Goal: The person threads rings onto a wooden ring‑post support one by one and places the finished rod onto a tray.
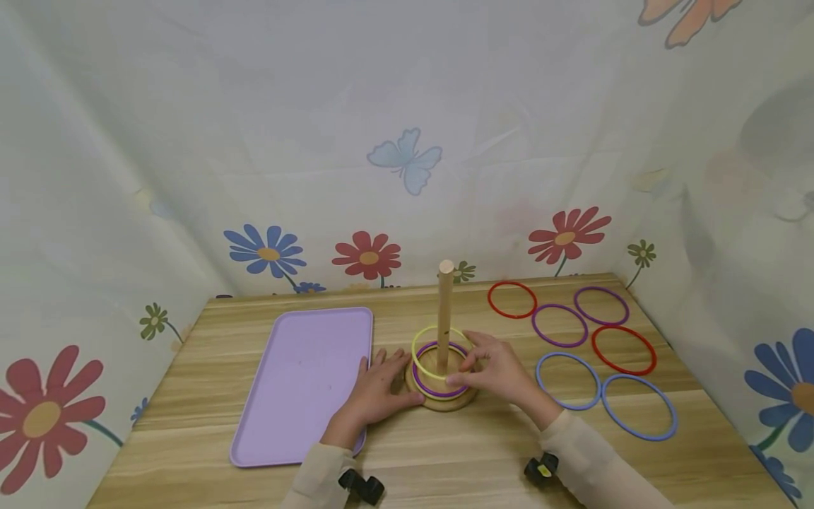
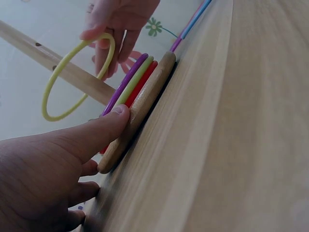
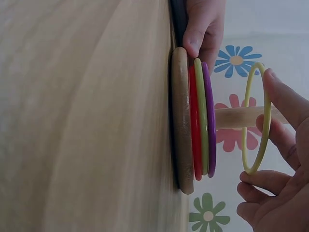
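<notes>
The right hand [image 1: 496,367] pinches a yellow ring [image 2: 45,101] round the peg [image 1: 444,304], above stacked rings [image 3: 203,121]; the left hand [image 1: 378,392], fingers apart, touches the base [image 1: 445,405] (well inside the bench's [image 1: 483,452] far edge).

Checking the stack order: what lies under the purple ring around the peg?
Under the purple ring are a yellow-green ring, a red ring, then the wooden base. The tabletop directly beneath the base is covered.

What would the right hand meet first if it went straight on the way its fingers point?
Most likely the wooden post: the right hand points across at it, pinching a yellow ring that encircles it. How wide the gap is, I can't judge surely.
</notes>
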A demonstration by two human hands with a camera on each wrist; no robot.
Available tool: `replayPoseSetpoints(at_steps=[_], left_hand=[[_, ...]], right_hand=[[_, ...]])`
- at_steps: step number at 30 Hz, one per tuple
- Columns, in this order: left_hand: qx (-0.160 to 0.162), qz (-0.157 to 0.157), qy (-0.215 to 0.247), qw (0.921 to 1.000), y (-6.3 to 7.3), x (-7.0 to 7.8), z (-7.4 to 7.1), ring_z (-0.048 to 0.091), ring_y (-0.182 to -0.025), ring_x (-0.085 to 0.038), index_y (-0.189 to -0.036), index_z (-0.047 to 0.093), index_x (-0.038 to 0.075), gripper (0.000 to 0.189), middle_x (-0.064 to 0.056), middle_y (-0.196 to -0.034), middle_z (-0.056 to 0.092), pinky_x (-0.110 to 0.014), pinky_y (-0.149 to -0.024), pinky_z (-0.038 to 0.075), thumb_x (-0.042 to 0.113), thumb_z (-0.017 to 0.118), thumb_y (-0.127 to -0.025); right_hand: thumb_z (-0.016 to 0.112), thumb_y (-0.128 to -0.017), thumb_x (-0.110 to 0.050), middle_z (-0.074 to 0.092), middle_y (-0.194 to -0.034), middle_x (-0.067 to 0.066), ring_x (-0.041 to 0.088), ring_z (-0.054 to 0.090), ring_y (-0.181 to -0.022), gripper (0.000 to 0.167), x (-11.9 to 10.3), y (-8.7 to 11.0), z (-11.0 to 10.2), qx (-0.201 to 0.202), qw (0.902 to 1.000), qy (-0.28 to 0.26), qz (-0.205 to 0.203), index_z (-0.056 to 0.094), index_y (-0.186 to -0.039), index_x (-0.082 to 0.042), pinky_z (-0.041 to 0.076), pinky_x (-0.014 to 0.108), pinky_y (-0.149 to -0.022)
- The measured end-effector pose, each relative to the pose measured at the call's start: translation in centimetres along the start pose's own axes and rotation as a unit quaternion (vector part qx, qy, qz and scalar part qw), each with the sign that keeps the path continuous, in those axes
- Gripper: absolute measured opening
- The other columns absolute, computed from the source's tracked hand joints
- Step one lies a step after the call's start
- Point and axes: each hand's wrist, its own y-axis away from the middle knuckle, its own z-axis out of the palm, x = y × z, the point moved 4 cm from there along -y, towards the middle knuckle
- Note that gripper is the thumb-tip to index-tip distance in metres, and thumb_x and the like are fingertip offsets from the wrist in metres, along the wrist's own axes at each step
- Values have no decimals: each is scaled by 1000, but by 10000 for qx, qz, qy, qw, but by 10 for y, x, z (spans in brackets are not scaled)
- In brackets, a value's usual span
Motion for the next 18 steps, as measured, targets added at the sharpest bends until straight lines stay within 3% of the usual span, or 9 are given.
replayPoseSetpoints(at_steps=[18], left_hand=[[-6,-53,18,10000,0,-1,1,24,-155,-51,-157,51,9,91,-18,-163,44,-72,-123,5,61,78,-88]], right_hand=[[98,-75,-30,53,-149,33,51,46,-143,26,5,-1,4,-259,9992,294,82,75,-66,-20,31,64,-120]])
